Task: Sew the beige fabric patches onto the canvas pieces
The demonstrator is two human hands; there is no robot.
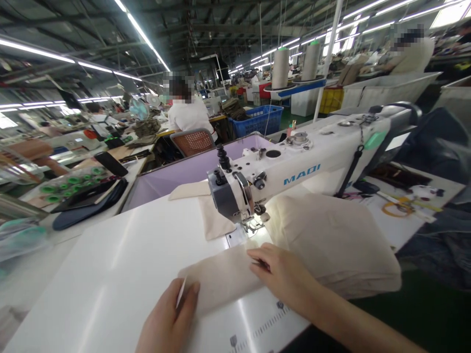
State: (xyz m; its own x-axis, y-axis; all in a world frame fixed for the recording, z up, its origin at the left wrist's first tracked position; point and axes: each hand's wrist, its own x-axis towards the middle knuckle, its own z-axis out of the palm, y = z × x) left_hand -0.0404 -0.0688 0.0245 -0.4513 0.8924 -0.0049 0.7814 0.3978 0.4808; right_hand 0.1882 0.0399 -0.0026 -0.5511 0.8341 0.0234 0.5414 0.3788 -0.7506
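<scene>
A beige fabric strip (224, 277) lies flat on the white sewing table, in front of the sewing machine (294, 169). Its left end is pinched between the thumb and fingers of my left hand (171, 314). My right hand (277, 274) grips the strip's right part, fingers bent, close to the presser foot (254, 225). Under the lit needle area sits a metal plate. A thick stack of folded beige fabric (338, 240) rests right of the needle, beside my right forearm. Behind the machine head another beige piece (213, 215) is spread on the table.
A lilac bin wall (172, 171) borders the table's far side. Thread cones (280, 68) stand on a blue rack. Scissors and tape lie on the right side (399, 206). A person in white (189, 115) sits ahead, near a blue basket (257, 120). Green-ended spools (69, 184) lie left.
</scene>
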